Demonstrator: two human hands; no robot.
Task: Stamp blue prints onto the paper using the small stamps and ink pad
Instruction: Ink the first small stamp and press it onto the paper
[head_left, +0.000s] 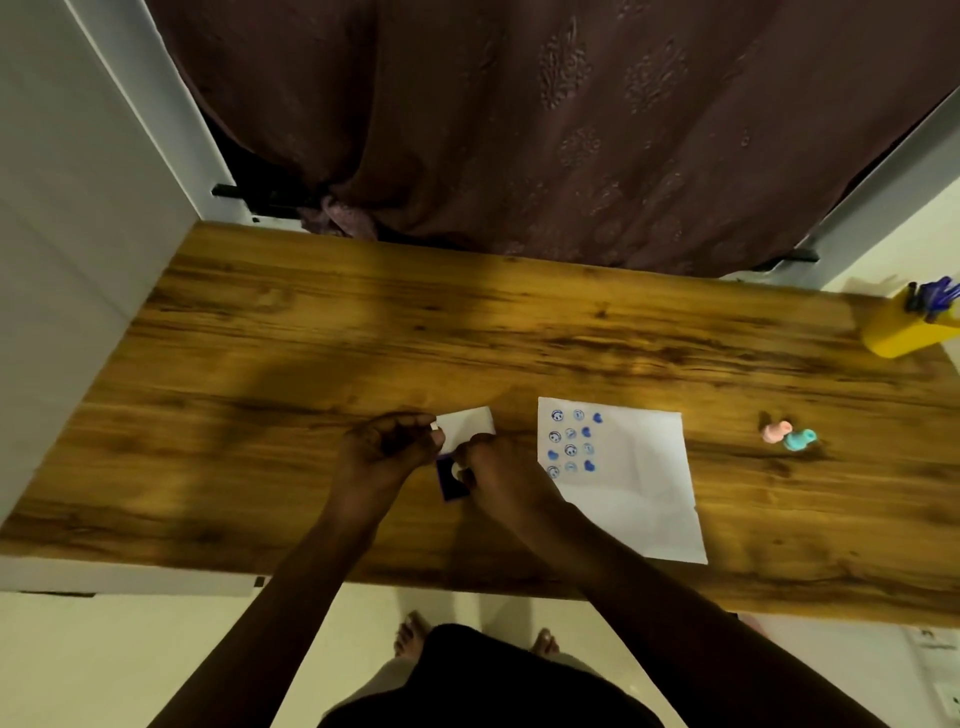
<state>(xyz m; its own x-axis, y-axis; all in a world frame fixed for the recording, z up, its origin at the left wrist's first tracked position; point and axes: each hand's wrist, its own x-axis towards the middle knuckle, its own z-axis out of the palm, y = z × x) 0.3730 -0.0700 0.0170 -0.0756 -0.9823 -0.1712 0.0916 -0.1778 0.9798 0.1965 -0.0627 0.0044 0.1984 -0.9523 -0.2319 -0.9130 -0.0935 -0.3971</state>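
Observation:
A white sheet of paper (644, 478) lies on the wooden table (363, 338), with several blue prints in three columns at its top left corner. Left of it sits the dark blue ink pad (448, 480), its white lid (470, 425) open behind it. My right hand (491, 470) presses a small white stamp (459, 471) onto the pad. My left hand (387, 447) rests at the pad's left edge, fingers curled against the lid. A pink stamp (776, 431) and a teal stamp (800, 439) lie on the table right of the paper.
A yellow cup (904, 330) holding blue pens stands at the table's far right corner. A dark brown curtain (519, 130) hangs behind the table. A white wall panel (62, 260) borders the left side. My feet show on the pale floor below the near edge.

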